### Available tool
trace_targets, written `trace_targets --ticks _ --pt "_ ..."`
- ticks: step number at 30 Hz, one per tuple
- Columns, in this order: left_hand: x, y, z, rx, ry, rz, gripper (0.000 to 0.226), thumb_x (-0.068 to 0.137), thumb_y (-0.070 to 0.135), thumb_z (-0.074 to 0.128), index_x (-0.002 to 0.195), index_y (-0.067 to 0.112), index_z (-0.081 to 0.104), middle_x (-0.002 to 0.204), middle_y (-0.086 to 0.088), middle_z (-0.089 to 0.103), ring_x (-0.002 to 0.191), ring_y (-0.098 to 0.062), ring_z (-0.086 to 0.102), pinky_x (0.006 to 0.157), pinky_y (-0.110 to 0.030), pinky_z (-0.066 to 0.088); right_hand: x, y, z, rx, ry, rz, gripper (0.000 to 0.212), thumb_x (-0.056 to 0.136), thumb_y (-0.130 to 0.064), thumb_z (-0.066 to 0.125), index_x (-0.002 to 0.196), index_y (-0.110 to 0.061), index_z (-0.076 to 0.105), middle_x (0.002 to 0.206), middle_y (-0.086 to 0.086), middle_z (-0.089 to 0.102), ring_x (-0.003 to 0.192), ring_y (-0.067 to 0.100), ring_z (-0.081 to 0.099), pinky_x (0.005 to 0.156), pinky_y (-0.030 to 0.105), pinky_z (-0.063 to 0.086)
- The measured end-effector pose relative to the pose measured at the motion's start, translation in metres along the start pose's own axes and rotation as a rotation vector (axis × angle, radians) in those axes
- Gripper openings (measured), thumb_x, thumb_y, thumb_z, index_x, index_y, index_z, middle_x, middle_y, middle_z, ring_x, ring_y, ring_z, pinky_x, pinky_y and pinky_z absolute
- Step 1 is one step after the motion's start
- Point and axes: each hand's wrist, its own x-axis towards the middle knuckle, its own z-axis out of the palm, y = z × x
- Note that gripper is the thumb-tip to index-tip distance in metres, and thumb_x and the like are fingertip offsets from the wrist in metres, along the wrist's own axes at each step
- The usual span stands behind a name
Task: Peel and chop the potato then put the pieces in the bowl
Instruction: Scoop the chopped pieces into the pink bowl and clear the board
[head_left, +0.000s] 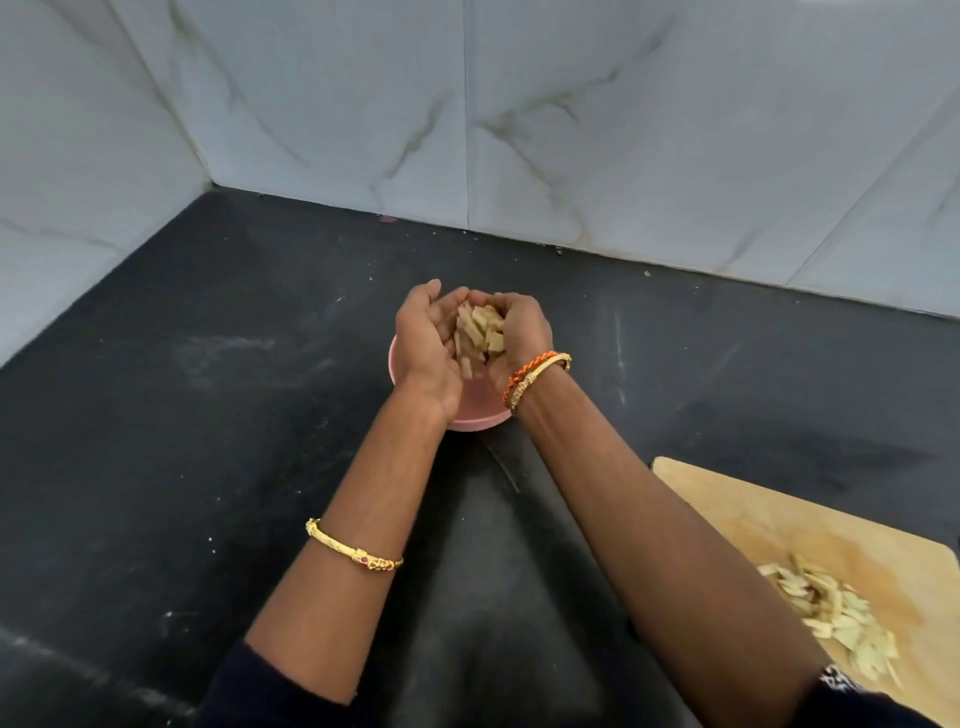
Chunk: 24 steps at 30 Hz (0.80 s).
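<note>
Both my hands are cupped together above a pink bowl on the black counter. My left hand and my right hand hold a heap of pale chopped potato pieces between the palms. Some pieces hang at the gap between the heels of the hands, over the bowl. Most of the bowl is hidden under my hands and wrists; its inside does not show.
A wooden cutting board lies at the right, near the counter's front. On it sits a pile of potato peels. Grey marble walls close off the back and left of the black counter.
</note>
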Motion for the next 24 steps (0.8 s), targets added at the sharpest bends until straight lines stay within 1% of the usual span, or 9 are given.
trace_targets --ticks 3,6,9,12,13,15,19,21,24 --pt "0.004 0.012 -0.010 0.247 -0.101 -0.050 0.044 0.095 0.039 0.035 0.092 0.010 0.067 0.077 -0.005 0.073 0.070 -0.015 0.069 0.061 -0.025 0.052 0.005 -0.006 -0.002 -0.238 -0.030 -0.001 0.044 0.092 -0.014 0.035 0.065 -0.007 0.069 0.062 0.010 0.069 0.062 0.023 0.064 0.069 0.033 0.054" --pt "0.005 0.017 -0.015 0.565 -0.029 0.045 0.036 0.095 0.034 0.039 0.082 0.017 0.068 0.077 -0.003 0.071 0.073 -0.015 0.068 0.062 -0.026 0.053 0.008 -0.012 -0.001 -0.442 -0.066 -0.078 0.043 0.086 -0.004 0.036 0.070 -0.006 0.076 0.076 0.012 0.074 0.081 0.029 0.069 0.081 0.036 0.057" --pt "0.012 0.012 -0.022 0.744 0.082 0.370 0.029 0.093 0.025 0.045 0.075 0.024 0.068 0.079 0.000 0.071 0.080 -0.015 0.068 0.077 -0.033 0.056 0.011 -0.010 -0.007 -0.724 0.043 -0.262 0.026 0.085 -0.006 0.048 0.077 -0.009 0.073 0.085 0.008 0.071 0.082 0.023 0.064 0.074 0.031 0.052" --pt "0.019 0.004 -0.032 0.812 0.235 0.735 0.018 0.089 0.018 0.051 0.094 0.019 0.068 0.088 0.006 0.069 0.082 -0.001 0.063 0.078 -0.017 0.052 0.006 -0.010 -0.024 -1.117 0.252 -0.482 0.021 0.083 -0.014 0.054 0.102 -0.011 0.063 0.108 0.009 0.059 0.102 0.025 0.055 0.083 0.035 0.049" --pt "0.021 0.000 -0.036 0.828 0.279 0.743 0.019 0.088 0.017 0.052 0.100 0.018 0.067 0.093 0.008 0.067 0.086 0.001 0.060 0.078 -0.013 0.048 0.006 -0.010 -0.031 -1.204 0.282 -0.452 0.029 0.083 -0.016 0.056 0.112 -0.010 0.058 0.118 0.011 0.052 0.110 0.028 0.050 0.089 0.038 0.048" --pt "0.028 -0.011 -0.045 0.794 0.329 0.605 0.028 0.084 0.015 0.052 0.108 0.025 0.061 0.102 0.011 0.062 0.098 -0.002 0.056 0.084 -0.019 0.048 0.006 -0.011 -0.043 -1.263 0.272 -0.322 0.039 0.084 -0.019 0.061 0.121 -0.010 0.052 0.126 0.014 0.048 0.111 0.030 0.051 0.092 0.041 0.050" --pt "0.020 -0.024 -0.039 0.511 0.287 0.291 0.048 0.079 -0.005 0.041 0.116 0.023 0.053 0.102 0.007 0.056 0.090 -0.008 0.057 0.060 -0.021 0.051 0.002 -0.014 -0.061 -1.169 0.119 -0.225 0.024 0.090 -0.014 0.053 0.111 -0.007 0.062 0.096 0.010 0.065 0.067 0.021 0.065 0.060 0.029 0.058" --pt "0.009 -0.028 -0.029 0.457 0.288 0.301 0.051 0.078 -0.010 0.036 0.114 0.021 0.055 0.096 0.008 0.056 0.086 -0.009 0.058 0.053 -0.019 0.051 -0.004 -0.019 -0.072 -1.112 0.136 -0.254 0.020 0.090 -0.013 0.052 0.106 -0.010 0.065 0.087 0.007 0.066 0.061 0.017 0.064 0.051 0.023 0.054" --pt "-0.005 -0.041 -0.011 0.361 0.257 0.274 0.048 0.081 -0.010 0.036 0.108 0.022 0.059 0.095 0.007 0.060 0.088 -0.012 0.061 0.061 -0.026 0.056 -0.017 -0.028 -0.099 -1.046 0.188 -0.261 0.010 0.091 -0.016 0.055 0.091 -0.015 0.065 0.074 0.001 0.065 0.060 0.014 0.065 0.048 0.019 0.051"
